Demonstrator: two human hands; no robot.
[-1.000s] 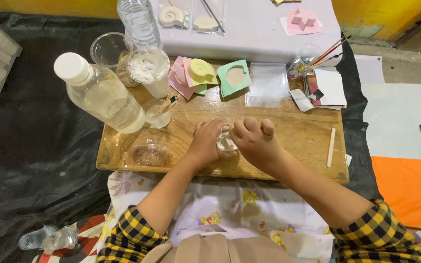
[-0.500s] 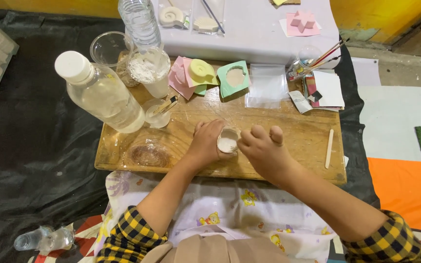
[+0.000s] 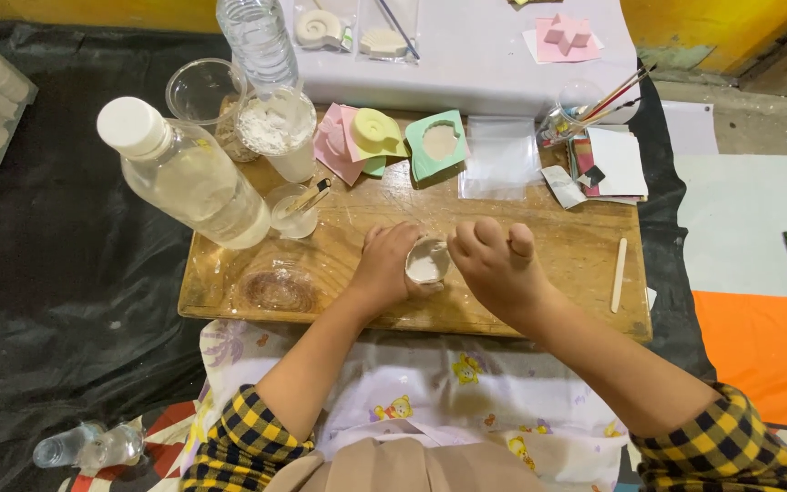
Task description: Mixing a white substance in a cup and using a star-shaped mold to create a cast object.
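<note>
A clear flat plastic bag [image 3: 501,162] is lying at the far middle of my wooden desk. Two more clear bags are lying farther off on the white cloth, one holding a white spiral cast [image 3: 319,27], the other a white shell cast [image 3: 384,41].

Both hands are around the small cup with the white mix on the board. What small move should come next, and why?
Probably stirring. The left hand holds the small cup on the wooden board, and the right hand is beside it with nothing visible in it. The mix in the cup looks pale and wet. A wooden stick lies free to the right, so the right hand could reach for it.
</note>
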